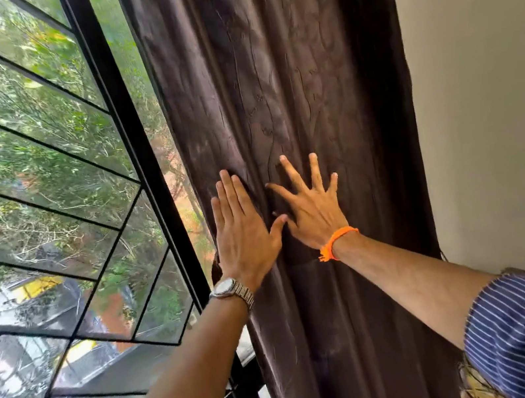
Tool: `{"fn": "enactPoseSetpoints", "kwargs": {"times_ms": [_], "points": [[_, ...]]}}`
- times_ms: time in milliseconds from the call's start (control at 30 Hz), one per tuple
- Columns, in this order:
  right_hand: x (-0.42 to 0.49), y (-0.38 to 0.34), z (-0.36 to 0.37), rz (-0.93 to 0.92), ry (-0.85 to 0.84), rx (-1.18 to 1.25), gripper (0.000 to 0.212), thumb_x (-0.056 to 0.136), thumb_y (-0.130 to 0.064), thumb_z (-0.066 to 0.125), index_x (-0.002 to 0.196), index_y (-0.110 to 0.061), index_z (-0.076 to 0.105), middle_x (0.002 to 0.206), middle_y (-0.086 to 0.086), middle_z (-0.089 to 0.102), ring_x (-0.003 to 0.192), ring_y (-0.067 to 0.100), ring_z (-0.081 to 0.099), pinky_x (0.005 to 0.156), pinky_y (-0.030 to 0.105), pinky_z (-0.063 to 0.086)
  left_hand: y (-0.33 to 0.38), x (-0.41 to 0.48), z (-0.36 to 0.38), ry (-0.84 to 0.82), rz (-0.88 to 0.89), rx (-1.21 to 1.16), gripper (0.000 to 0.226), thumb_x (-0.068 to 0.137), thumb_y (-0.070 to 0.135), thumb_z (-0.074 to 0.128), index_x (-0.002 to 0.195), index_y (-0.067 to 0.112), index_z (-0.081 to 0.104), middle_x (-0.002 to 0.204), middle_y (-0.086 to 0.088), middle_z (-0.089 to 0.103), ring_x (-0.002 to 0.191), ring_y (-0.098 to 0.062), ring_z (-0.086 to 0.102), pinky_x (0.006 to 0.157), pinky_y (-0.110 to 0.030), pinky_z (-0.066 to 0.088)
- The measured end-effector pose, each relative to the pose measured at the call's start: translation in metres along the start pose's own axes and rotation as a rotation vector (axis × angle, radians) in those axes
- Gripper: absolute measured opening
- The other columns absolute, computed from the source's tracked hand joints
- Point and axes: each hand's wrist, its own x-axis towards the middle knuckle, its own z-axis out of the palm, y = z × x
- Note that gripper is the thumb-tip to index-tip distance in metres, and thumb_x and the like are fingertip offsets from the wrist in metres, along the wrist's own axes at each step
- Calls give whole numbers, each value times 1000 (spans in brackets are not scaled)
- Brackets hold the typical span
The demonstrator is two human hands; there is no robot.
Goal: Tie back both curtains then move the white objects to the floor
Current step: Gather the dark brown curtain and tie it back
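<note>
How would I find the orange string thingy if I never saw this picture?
Start at the big brown curtain beside the window. Two hands press flat on it. The orange band circles the right hand's wrist; the other wrist wears a silver watch.

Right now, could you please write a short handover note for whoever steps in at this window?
Left hand: open, fingers together, flat against the dark brown curtain, near its window-side edge. No grip on anything.
Right hand: open, fingers spread, flat on the same curtain, beside the left.
Curtain: bunched between the black window frame and the wall; a dark band seems to cross it just below the wrists, possibly a tie-back, too dark to be sure.
Out of view: the second curtain and the white objects, so their state is unknown.
Left: confirm this tie, check the other curtain, then move the white objects to the floor.
</note>
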Motion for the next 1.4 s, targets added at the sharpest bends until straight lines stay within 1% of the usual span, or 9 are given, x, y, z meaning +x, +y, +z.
{"fn": "enactPoseSetpoints", "kwargs": {"times_ms": [200,300,400,533,633,733,1000,1133,1400], "points": [[20,4,21,45,164,323,81,79,-10,68,146,-36,31,163,-3,-14,145,41,22,108,56,40,13,23,40,11,-51,-131,95,89,50,46,153,-1,-1,162,-17,-8,151,-27,-4,123,-40,5],[22,5,26,77,323,552,83,78,6,64,144,-31,31,164,-2,-8,121,21,54,86,30,55,23,34,56,3,-70,-196,92,88,46,44,153,-2,2,162,-18,-5,151,-27,-2,123,-41,7],[20,10,32,152,375,706,76,88,-1,59,147,-32,25,164,-7,-2,136,0,33,96,14,43,34,40,66,-41,-86,-272,93,85,43,44,153,0,-1,162,-17,-7,150,-29,-2,123,-43,8],[21,22,41,348,268,975,72,94,-12,53,150,-36,14,159,-1,25,141,8,34,115,31,34,51,45,76,-94,-173,-445,92,88,51,43,155,11,-6,163,-7,-14,150,-34,3,117,-51,24],[18,29,46,396,155,942,50,98,-20,45,143,-28,25,117,0,60,96,11,61,85,27,50,65,49,78,-111,-245,-541,92,89,61,43,155,18,-4,163,0,-10,146,-35,21,103,-53,41],[13,36,55,459,174,1014,24,99,-22,42,122,-14,45,79,-2,59,65,10,54,62,29,45,77,52,77,-106,-274,-547,95,84,67,47,154,19,4,164,-1,2,125,-37,52,91,-48,49],[14,67,60,253,-86,1018,21,91,-22,61,107,-9,56,93,7,68,78,18,64,62,14,47,105,63,82,-1,-546,-507,58,92,38,52,136,6,32,129,-16,60,111,-38,60,92,-44,45],[1,95,64,110,-254,968,41,82,-37,61,120,-35,46,104,-7,68,94,13,65,79,38,55,119,61,84,80,-652,-469,35,91,27,50,118,9,37,98,-16,68,92,-40,64,74,-45,50],[1,151,68,164,149,755,39,77,-42,70,107,-26,53,105,-15,55,107,13,50,91,36,35,132,52,94,103,-733,-343,31,90,21,55,114,4,45,100,-17,68,94,-40,64,75,-40,45]]}}
